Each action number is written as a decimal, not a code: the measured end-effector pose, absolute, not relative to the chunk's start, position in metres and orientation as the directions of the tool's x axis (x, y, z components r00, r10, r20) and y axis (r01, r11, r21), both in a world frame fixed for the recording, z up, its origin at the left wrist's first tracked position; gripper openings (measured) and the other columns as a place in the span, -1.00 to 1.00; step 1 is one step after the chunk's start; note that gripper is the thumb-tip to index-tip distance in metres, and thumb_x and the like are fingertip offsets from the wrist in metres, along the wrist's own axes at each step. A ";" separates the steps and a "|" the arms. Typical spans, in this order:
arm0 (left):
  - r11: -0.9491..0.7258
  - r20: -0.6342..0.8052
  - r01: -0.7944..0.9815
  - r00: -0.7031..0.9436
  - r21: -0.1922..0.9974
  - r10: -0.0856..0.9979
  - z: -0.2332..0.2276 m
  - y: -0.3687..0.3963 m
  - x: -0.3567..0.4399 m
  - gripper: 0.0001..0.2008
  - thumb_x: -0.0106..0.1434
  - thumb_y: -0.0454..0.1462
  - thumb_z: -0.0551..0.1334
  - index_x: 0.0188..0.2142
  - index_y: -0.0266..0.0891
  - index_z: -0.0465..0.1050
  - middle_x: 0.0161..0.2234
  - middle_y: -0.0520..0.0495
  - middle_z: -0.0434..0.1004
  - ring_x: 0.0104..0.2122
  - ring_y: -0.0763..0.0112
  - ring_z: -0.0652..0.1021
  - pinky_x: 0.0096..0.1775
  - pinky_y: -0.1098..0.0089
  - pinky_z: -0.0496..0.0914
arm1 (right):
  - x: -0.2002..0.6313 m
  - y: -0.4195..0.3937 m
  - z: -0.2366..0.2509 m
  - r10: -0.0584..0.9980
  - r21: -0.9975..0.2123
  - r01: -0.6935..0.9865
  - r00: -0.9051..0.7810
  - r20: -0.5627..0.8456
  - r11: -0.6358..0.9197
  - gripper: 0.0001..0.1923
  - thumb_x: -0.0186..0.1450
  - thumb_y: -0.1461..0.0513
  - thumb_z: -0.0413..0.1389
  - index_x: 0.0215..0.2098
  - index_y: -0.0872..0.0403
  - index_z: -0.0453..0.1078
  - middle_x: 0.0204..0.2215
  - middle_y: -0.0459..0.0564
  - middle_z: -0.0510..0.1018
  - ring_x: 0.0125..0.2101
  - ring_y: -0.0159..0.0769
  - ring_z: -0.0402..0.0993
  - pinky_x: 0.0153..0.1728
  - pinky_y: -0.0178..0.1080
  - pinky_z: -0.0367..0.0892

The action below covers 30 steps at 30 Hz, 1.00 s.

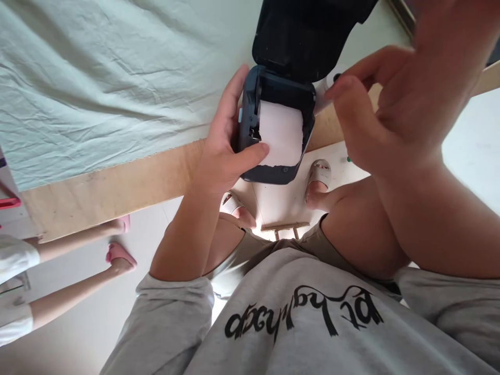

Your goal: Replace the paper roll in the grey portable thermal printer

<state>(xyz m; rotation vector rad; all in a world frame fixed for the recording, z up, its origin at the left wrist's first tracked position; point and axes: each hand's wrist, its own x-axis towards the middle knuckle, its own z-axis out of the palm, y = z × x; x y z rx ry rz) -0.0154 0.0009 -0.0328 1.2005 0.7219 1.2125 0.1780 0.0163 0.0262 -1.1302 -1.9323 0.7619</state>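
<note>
While gripped: printer [279, 130] in left grip [224, 151].
</note>
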 end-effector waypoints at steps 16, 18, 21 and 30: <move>0.081 -0.055 -0.272 0.102 0.959 0.993 -0.007 -0.011 -0.001 -0.75 0.14 -0.14 0.17 -0.23 -0.21 0.34 -0.40 0.02 0.36 -0.35 0.52 0.49 -0.34 0.48 0.40 | 0.178 0.021 0.008 0.893 -0.715 0.651 -0.442 -0.087 0.253 -0.39 0.11 -0.14 0.00 -0.75 0.20 0.08 -0.82 -0.14 0.07 -0.75 -0.69 -0.11 -0.69 -0.39 -0.18; 0.107 -0.081 -0.297 0.101 0.949 0.992 -0.004 -0.013 0.002 -0.80 0.15 -0.18 0.17 -0.27 -0.22 0.35 -0.44 0.03 0.34 -0.43 0.57 0.46 -0.42 0.51 0.36 | 0.176 0.023 0.009 0.898 -0.700 0.684 -0.417 -0.143 0.206 -0.38 0.07 -0.16 0.04 -0.75 0.20 0.07 -0.82 -0.15 0.04 -0.75 -0.69 -0.13 -0.70 -0.38 -0.19; 0.134 -0.106 -0.338 0.098 0.932 0.989 -0.005 -0.011 0.001 -0.81 0.14 -0.22 0.18 -0.25 -0.23 0.35 -0.44 0.01 0.35 -0.47 0.60 0.43 -0.45 0.52 0.34 | 0.174 0.027 0.013 0.880 -0.669 0.732 -0.396 -0.261 0.131 -0.41 0.07 -0.14 0.06 -0.73 0.20 0.10 -0.80 -0.14 0.08 -0.73 -0.68 -0.09 -0.70 -0.39 -0.15; 0.156 -0.135 -0.338 0.085 0.928 0.987 -0.007 -0.008 -0.003 -0.80 0.11 -0.22 0.19 -0.24 -0.19 0.36 -0.40 0.02 0.41 -0.45 0.57 0.43 -0.45 0.47 0.30 | 0.171 0.033 0.012 0.832 -0.706 0.699 -0.456 -0.315 0.116 -0.39 0.07 -0.21 -0.01 -0.64 0.19 0.21 -0.71 -0.11 0.26 -0.69 -0.67 0.03 -0.71 -0.43 -0.06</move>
